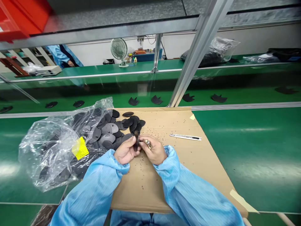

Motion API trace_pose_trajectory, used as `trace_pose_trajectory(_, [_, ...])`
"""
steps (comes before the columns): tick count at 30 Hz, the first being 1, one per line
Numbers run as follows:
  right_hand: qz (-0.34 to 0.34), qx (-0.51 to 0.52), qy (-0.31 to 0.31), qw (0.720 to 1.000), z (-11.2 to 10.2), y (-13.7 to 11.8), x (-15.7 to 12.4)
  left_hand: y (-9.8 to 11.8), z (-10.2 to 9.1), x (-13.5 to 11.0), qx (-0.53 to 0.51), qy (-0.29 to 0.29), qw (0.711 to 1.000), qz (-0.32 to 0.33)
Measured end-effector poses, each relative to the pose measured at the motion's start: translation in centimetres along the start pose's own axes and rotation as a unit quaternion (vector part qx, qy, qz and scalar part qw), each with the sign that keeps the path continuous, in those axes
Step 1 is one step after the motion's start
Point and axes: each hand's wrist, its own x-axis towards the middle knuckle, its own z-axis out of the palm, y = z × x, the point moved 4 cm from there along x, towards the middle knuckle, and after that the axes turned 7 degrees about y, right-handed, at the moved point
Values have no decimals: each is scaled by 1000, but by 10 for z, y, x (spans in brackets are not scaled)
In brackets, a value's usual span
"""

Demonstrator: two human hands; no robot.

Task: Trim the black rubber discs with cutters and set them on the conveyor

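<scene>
My left hand (126, 151) grips a black oval plastic piece (136, 141), turned nearly edge-on to me. Close against it, my right hand (154, 150) is closed around a small brass-coloured metal tool (148, 144); the fingers hide most of it, so its kind is unclear. Left of my hands, many similar black oval pieces (108, 138) spill from a clear plastic bag (58, 131) with a yellow label (80, 148). Tiny dark specks lie scattered on the cardboard sheet (150, 194) beneath my hands.
A white utility knife (185, 137) lies on the cardboard to the right. Behind, a green conveyor belt (94, 108) carries spaced black parts (156, 99). A metal post (199, 53) slants up beyond the cardboard. A red bin (21, 18) sits overhead; a person's blue sleeve (56, 55) shows across the line.
</scene>
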Motion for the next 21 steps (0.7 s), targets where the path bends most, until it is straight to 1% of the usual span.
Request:
trace_pose_trajectory(5, [-23,-15,-7,1000,0,-2,0,-2,1,-2,-5,10,1000,-25])
trace_pose_trajectory(11, [-66,-26,-3,997,1,-3,-2,-3,3,-3,-7,-8,1000,-9])
trace_pose_trajectory(15, [-68,-43,6,997,3,-6,-3,-5,0,-1,-2,-3,1000,-10])
trace_pose_trajectory(18, [-44,-28,14,999,5,-8,-4,-7,2,-2,3,21,1000,1])
trace_pose_trajectory(21, [28,4,61,998,2,1,-5,1,9,-5,7,52,997,54])
